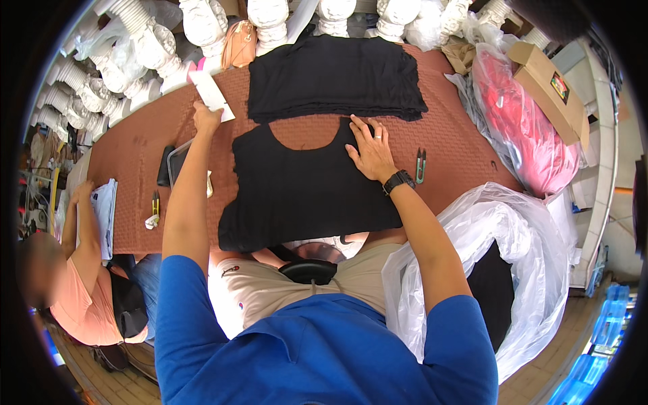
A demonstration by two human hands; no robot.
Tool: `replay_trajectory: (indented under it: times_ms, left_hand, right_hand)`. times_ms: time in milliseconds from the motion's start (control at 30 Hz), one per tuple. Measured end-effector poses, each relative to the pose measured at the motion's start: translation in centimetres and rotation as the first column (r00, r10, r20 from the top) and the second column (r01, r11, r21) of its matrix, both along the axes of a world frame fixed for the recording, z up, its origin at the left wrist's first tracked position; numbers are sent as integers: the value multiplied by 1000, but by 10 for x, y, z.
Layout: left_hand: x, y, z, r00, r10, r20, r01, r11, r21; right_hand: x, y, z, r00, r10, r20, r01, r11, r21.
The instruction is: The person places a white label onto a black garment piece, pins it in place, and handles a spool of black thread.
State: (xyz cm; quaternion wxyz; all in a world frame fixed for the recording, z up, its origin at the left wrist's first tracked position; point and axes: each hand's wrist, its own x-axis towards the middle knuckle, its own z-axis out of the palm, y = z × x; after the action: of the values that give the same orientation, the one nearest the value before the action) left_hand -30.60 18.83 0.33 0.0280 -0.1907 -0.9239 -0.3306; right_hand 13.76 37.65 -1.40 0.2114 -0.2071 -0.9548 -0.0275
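Note:
A black garment piece with a scooped neckline [304,192] lies flat on the brown cloth-covered table [459,145], its lower edge at my lap. My right hand [371,150], fingers spread, rests on the garment's upper right shoulder; it wears a ring and a dark watch. Out to the far left, my left hand [206,117] grips a white card [212,96] by its near end. Beyond the garment is a folded stack of black fabric [331,77]. Thread snips with green handles [420,166] lie to the right of the garment.
White ornate columns [202,27] line the far edge beside a tan bag [239,44]. Yellow-handled snips [154,206] and a dark case [165,166] lie left. A clear plastic bag [540,263] with black fabric stands right. Another person [94,290] sits left, by light-blue fabric [104,212].

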Motion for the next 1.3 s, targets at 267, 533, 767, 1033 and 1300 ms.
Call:
replay_trajectory:
  times_ms: [267, 533, 767, 1033, 1300]
  left_hand:
    - [184, -2, 60, 845, -469, -258, 529, 664, 527]
    - [364, -15, -7, 771, -632, 76, 536, 709, 458]
    - [377, -10, -16, 818, -554, 156, 468, 798, 379]
    - [369, -14, -12, 781, -591, 201, 482, 776, 407]
    - [369, -23, -16, 737, -614, 283, 467, 765, 444]
  right_hand:
    - [4, 6, -4, 1000, -4, -7, 3, 976, -218]
    - [3, 9, -7, 1000, -7, 31, 14, 970, -241]
    - [2, 9, -8, 998, -24, -59, 10, 974, -225]
    - [2, 7, -8, 998, -18, -57, 6, 978, -209]
    - [0, 10, -14, 998, -26, -62, 12, 977, -212]
